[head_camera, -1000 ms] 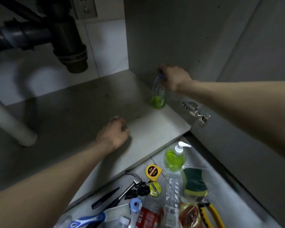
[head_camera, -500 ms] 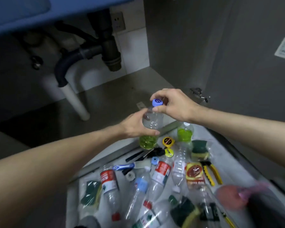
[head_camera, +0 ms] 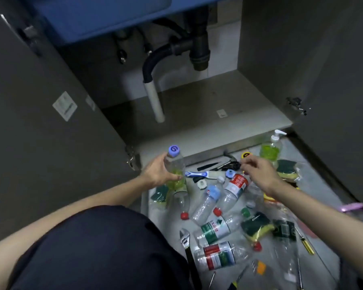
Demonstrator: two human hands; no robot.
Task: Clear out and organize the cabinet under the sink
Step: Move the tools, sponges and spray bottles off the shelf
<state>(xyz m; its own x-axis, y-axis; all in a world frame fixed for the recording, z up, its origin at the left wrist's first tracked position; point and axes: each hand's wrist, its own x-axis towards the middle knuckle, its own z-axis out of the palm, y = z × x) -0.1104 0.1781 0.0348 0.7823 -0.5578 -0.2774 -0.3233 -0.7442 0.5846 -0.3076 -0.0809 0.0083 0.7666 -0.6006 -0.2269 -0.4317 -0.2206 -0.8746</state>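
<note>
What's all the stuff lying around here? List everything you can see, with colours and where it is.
Blue-capped bottle: one, clear, green liquid, upright in left hand.
Pump bottle: one, green liquid, white pump, floor by cabinet edge.
Empty bottles: several, clear, red or green labels, lying on floor.
Sponges: several, green and yellow, floor.
Wrench: one, metal, floor near knee.
Drain pipe: one, black and white, inside cabinet.
Left hand: grips bottle.
Right hand: above the clutter, holding nothing.

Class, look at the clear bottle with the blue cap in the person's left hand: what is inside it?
The bottle holds a little yellow-green liquid at its bottom; the rest looks empty. The left hand grips it and hides part of its side.
</note>
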